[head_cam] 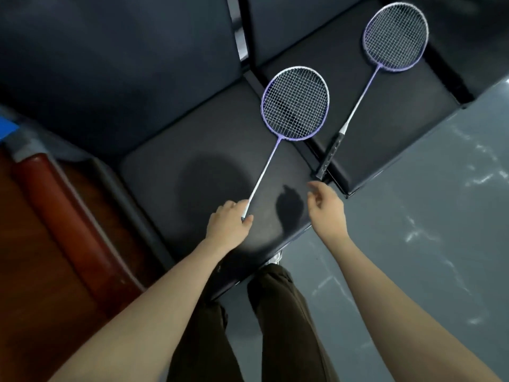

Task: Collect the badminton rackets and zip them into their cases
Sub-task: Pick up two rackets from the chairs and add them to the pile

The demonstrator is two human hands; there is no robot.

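Two purple-and-white badminton rackets are on a row of dark padded seats. My left hand [230,223] grips the handle of the near racket [295,103], whose head points away over the left seat [192,177]. The far racket [395,37] lies flat on the right seat [385,139], its black grip [329,155] pointing toward me at the gap between the seats. My right hand [326,209] hovers with fingers apart and empty, just below that grip. No racket case is in view.
The dark seat backs [110,64] rise behind the seats. A red-brown wooden armrest or bench [55,216] stands to the left. Grey glossy floor [427,230] lies to the right. My legs in dark trousers [275,326] stand against the seat's front edge.
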